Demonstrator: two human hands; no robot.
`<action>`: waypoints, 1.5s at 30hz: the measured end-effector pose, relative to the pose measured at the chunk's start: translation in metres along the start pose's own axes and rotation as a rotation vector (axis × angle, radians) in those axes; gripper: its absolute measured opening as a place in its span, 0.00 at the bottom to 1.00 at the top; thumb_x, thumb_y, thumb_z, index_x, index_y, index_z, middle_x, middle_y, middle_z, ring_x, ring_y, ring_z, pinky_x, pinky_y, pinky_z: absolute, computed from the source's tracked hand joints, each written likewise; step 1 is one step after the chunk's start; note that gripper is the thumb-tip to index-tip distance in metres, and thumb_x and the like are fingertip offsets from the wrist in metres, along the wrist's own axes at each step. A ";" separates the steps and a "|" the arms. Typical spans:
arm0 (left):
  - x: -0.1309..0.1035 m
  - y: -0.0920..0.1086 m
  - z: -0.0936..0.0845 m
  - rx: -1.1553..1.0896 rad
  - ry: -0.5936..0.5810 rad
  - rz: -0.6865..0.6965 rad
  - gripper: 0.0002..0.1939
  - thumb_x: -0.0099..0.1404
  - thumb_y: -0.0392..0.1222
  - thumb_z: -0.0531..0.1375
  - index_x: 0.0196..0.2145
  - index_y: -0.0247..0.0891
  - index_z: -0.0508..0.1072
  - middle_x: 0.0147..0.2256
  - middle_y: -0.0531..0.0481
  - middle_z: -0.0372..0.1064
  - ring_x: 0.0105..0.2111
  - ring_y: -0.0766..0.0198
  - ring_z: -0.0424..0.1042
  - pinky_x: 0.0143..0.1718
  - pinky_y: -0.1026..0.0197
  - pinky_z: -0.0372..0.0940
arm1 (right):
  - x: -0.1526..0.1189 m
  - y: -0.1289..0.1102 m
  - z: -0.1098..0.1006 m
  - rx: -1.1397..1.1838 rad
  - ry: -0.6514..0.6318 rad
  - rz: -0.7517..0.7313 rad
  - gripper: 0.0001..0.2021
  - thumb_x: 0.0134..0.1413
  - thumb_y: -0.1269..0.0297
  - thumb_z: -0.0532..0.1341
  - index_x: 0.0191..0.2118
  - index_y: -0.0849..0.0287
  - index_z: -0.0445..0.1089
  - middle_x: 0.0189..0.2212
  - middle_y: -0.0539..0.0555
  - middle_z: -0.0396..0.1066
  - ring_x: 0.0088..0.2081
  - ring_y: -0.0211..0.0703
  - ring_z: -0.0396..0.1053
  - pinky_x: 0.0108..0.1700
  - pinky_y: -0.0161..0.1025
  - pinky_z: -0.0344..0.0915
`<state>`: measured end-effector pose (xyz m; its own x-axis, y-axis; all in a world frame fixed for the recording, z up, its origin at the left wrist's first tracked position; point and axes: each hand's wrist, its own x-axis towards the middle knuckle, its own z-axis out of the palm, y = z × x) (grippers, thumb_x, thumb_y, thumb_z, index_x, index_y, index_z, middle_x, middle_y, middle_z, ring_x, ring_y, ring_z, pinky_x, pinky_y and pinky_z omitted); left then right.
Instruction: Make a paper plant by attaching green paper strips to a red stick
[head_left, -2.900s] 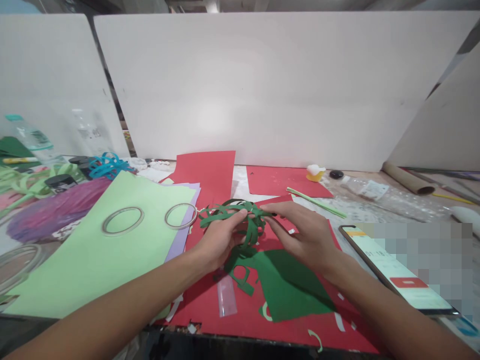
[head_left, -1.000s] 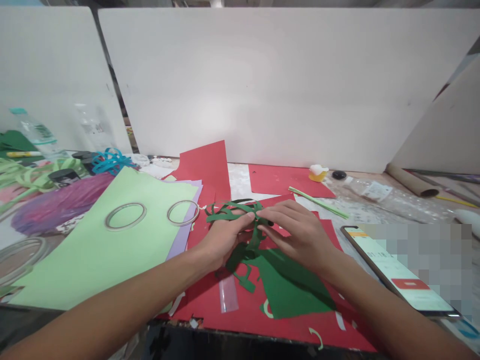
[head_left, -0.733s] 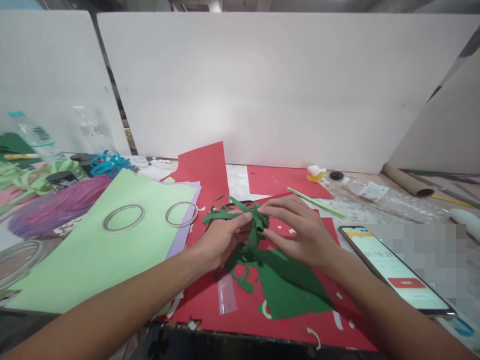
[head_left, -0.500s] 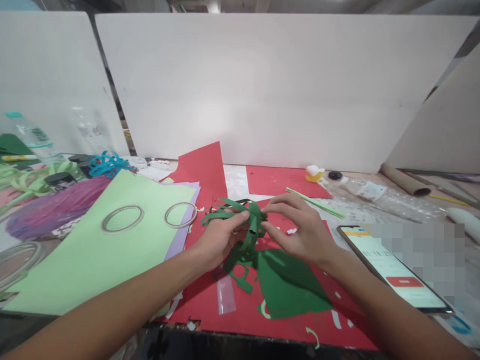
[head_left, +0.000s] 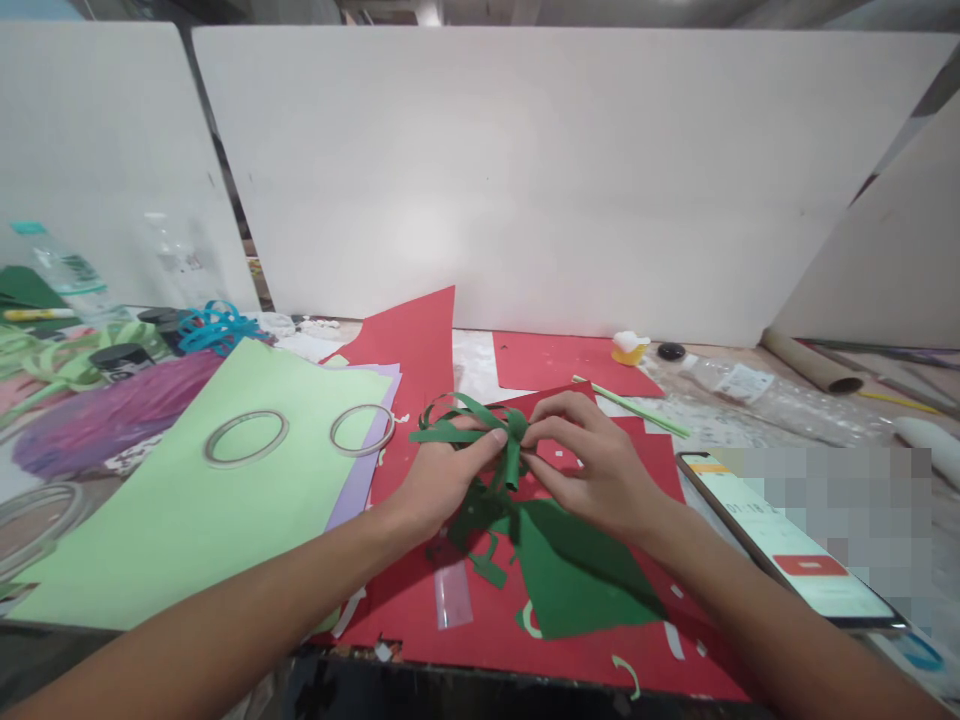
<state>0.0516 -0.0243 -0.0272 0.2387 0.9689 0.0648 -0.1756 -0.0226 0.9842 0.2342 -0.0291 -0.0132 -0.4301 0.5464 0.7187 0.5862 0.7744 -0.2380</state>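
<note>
Green strips [head_left: 512, 465]: looped, raised over the red paper [head_left: 401, 590]. Left hand [head_left: 435, 485]: grip closed on the strips, thumb uppermost, presumably for steadiness. Right hand [head_left: 604, 470]: fingertips pinched on their 3 o'clock edge, likely for fine control. Green sheet [head_left: 592, 585]: at 5 o'clock.

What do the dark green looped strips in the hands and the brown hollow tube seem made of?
The dark green looped strips look like matte paper: thin, flat bands in loose curls. The brown hollow tube is probably dull cardboard, judging by its plain wall and open round end.
</note>
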 end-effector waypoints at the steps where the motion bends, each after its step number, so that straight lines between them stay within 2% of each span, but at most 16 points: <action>1: -0.001 0.002 0.000 0.094 0.014 0.041 0.08 0.61 0.46 0.63 0.32 0.39 0.77 0.33 0.48 0.73 0.34 0.61 0.70 0.38 0.60 0.64 | 0.000 0.000 0.000 0.009 -0.002 0.015 0.06 0.54 0.74 0.60 0.33 0.55 0.68 0.36 0.55 0.67 0.39 0.46 0.68 0.39 0.43 0.68; 3: -0.003 0.007 0.000 0.224 0.049 0.120 0.07 0.62 0.44 0.62 0.31 0.40 0.78 0.32 0.48 0.73 0.35 0.59 0.70 0.38 0.60 0.63 | 0.000 -0.001 0.001 0.028 -0.012 0.065 0.06 0.53 0.74 0.61 0.32 0.55 0.67 0.35 0.54 0.67 0.38 0.45 0.68 0.38 0.42 0.67; 6: -0.006 0.012 0.000 0.247 0.071 0.167 0.07 0.62 0.43 0.62 0.30 0.40 0.78 0.30 0.49 0.73 0.32 0.59 0.70 0.36 0.61 0.62 | 0.001 -0.003 0.000 0.056 -0.023 0.150 0.05 0.52 0.73 0.62 0.32 0.55 0.67 0.34 0.54 0.67 0.36 0.44 0.68 0.36 0.42 0.67; 12: -0.005 0.011 0.000 0.187 0.073 0.140 0.07 0.60 0.45 0.64 0.30 0.40 0.78 0.30 0.48 0.73 0.32 0.59 0.69 0.35 0.61 0.62 | 0.004 -0.008 -0.004 0.140 -0.042 0.252 0.04 0.53 0.71 0.61 0.30 0.55 0.67 0.32 0.52 0.67 0.32 0.41 0.67 0.34 0.40 0.66; 18: -0.006 0.010 0.001 0.133 0.040 0.077 0.07 0.62 0.45 0.61 0.33 0.39 0.75 0.28 0.50 0.71 0.29 0.61 0.68 0.31 0.61 0.63 | 0.005 -0.009 -0.005 0.195 -0.085 0.375 0.03 0.53 0.71 0.60 0.30 0.56 0.66 0.28 0.49 0.67 0.30 0.39 0.64 0.33 0.38 0.63; 24: -0.004 0.013 0.003 0.067 0.055 0.016 0.06 0.61 0.43 0.62 0.34 0.39 0.75 0.29 0.49 0.73 0.27 0.61 0.70 0.27 0.62 0.64 | 0.005 -0.011 -0.003 0.136 -0.059 0.347 0.04 0.51 0.71 0.61 0.33 0.55 0.67 0.30 0.50 0.68 0.31 0.40 0.64 0.32 0.38 0.62; 29: -0.004 0.012 0.002 0.083 0.060 0.032 0.10 0.59 0.47 0.64 0.35 0.38 0.76 0.31 0.47 0.74 0.31 0.58 0.72 0.31 0.60 0.66 | 0.004 -0.010 -0.002 0.116 -0.043 0.299 0.05 0.51 0.70 0.61 0.35 0.54 0.68 0.31 0.50 0.69 0.32 0.41 0.65 0.32 0.38 0.63; 33: -0.005 0.011 0.002 0.128 0.062 0.002 0.10 0.60 0.48 0.63 0.33 0.38 0.75 0.26 0.50 0.70 0.26 0.62 0.68 0.27 0.62 0.62 | 0.003 -0.006 -0.002 0.126 -0.048 0.273 0.05 0.51 0.71 0.62 0.34 0.54 0.68 0.30 0.50 0.68 0.32 0.41 0.66 0.33 0.38 0.64; 37: -0.003 0.010 0.002 0.204 0.060 0.010 0.09 0.62 0.46 0.60 0.31 0.37 0.73 0.26 0.52 0.66 0.26 0.64 0.65 0.28 0.62 0.61 | 0.002 -0.005 0.000 0.131 -0.047 0.246 0.04 0.52 0.72 0.62 0.32 0.55 0.70 0.32 0.51 0.67 0.32 0.40 0.66 0.34 0.39 0.65; 45: -0.005 0.012 0.002 0.299 0.080 0.089 0.08 0.63 0.46 0.59 0.34 0.39 0.74 0.28 0.49 0.72 0.27 0.60 0.69 0.28 0.60 0.62 | 0.004 -0.010 0.000 0.172 -0.071 0.391 0.05 0.50 0.73 0.61 0.29 0.55 0.68 0.29 0.49 0.68 0.30 0.39 0.65 0.32 0.37 0.62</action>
<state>0.0505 -0.0296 -0.0155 0.1569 0.9759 0.1518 0.0991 -0.1685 0.9807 0.2271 -0.0351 -0.0079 -0.2479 0.8252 0.5075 0.5939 0.5433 -0.5934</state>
